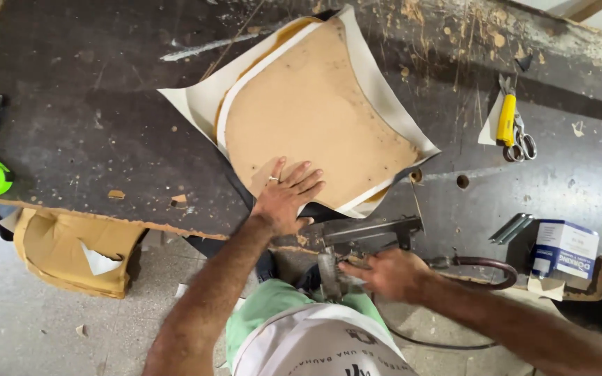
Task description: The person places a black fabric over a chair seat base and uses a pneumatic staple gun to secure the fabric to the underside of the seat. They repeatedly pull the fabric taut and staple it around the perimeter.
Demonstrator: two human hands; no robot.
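Scarred workbench (92, 125), left hand (283, 198) fingers spread on seat board (315, 118), right hand (384, 273) clamped on stapler (364, 233)

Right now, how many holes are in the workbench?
2. One hole sits just off the board's right corner, partly rimmed by cloth. The other hole is a little further right on the bare bench. More may be hidden under the board.
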